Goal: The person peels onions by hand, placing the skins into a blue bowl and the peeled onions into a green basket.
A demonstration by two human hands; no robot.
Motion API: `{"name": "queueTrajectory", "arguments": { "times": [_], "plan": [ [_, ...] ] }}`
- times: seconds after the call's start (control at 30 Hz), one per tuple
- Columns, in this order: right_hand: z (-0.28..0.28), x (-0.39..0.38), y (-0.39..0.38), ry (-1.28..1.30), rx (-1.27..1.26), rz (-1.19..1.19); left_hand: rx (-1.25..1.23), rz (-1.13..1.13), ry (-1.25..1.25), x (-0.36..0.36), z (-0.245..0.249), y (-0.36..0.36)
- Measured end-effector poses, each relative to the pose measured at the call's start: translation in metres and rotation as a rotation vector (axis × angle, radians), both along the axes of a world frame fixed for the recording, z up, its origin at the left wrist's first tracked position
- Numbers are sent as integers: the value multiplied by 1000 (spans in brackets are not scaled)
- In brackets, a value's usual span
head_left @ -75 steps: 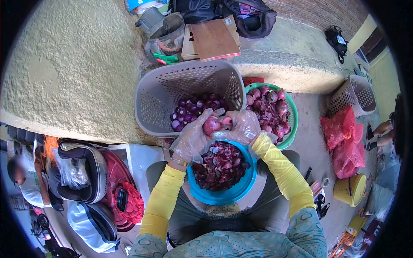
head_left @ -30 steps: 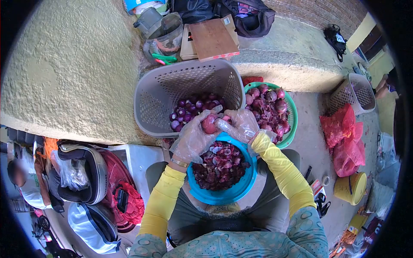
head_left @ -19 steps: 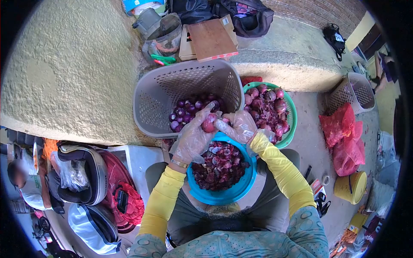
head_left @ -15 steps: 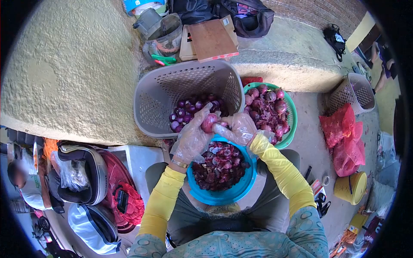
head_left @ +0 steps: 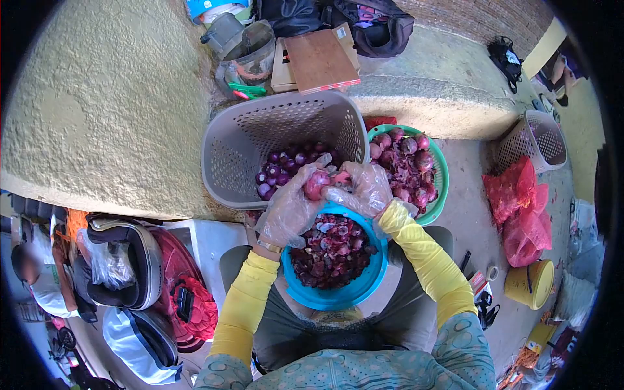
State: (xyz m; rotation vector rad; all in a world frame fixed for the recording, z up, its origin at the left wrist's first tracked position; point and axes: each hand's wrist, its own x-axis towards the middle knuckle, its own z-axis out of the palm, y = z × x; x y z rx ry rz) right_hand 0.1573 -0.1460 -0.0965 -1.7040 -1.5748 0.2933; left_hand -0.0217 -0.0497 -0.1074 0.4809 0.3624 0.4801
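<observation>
My left hand [head_left: 289, 207], in a clear plastic glove, grips a red onion [head_left: 316, 185] over the blue basin. Beside it my gloved right hand [head_left: 365, 188] is closed, with a small pinkish-red thing [head_left: 342, 179] at its fingers; I cannot make out what it is. Onion skins and trimmed ends [head_left: 333, 253] fill much of the blue basin [head_left: 305, 298] between my knees. Behind my hands, the grey perforated basket [head_left: 221, 153] holds peeled purple onions [head_left: 281, 170]. Unpeeled onions [head_left: 424, 161] and loose skins lie in the green basket [head_left: 443, 188] on the right.
A wooden board [head_left: 322, 60] rests on a box behind the grey basket. Red mesh sacks [head_left: 520, 208] and a yellow bucket [head_left: 530, 285] stand to the right. On the left are a white box [head_left: 214, 250] and an open bag [head_left: 127, 260]. Another person [head_left: 49, 276] is at far left.
My right hand has turned, its fingers now curled higher beside the onion and its thumb drawn back a little. My left hand keeps the onion in nearly the same place.
</observation>
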Motion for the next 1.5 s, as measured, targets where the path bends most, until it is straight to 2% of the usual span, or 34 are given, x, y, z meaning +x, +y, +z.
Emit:
{"name": "queueTrajectory", "arguments": {
  "times": [0.03,0.1,0.13,0.2,0.33,0.4,0.43,0.5,0.53,0.6,0.77,0.83,0.93,0.97,1.13,1.23,1.43,1.5],
  "plan": [
    [-2,0,0,-2,-20,0,0,0,0,0,-6,0],
    [-4,1,1,-12,-22,8,487,6,159,0,-14,0],
    [-4,2,1,-23,-25,17,487,6,159,-1,-17,1],
    [-4,2,1,-24,-28,18,-201,2,-49,0,-8,2],
    [2,-1,2,-20,-20,16,-174,3,-73,1,-1,-2],
    [0,-1,2,-3,-29,18,751,-6,268,0,-6,-5],
    [-1,-1,3,12,-37,21,751,-5,268,1,-8,-6],
    [-4,1,2,-21,-79,33,359,71,139,3,-10,-9],
    [-5,1,1,-55,-121,46,359,71,139,3,-10,-8],
    [-12,-2,2,-39,-87,80,-144,55,-110,1,-8,-3],
    [-1,-16,-3,-127,-103,172,-72,80,1,-4,-4,4],
    [-1,-18,-5,-128,-300,394,-30,109,26,-3,-4,5],
    [-7,-26,-7,-255,-370,486,4,180,-31,-2,-9,8],
    [-9,-28,-8,-341,-394,512,-21,190,-35,-3,-5,7],
    [-27,-33,-9,-293,-445,467,-180,192,-64,-2,6,8],
    [-17,-33,-9,-407,-475,499,-305,116,-138,-2,9,9],
    [7,-15,-7,-276,-396,421,-205,136,-47,-2,9,7],
    [6,-8,-5,-113,-239,193,426,78,194,-4,5,2]
  ]
}}
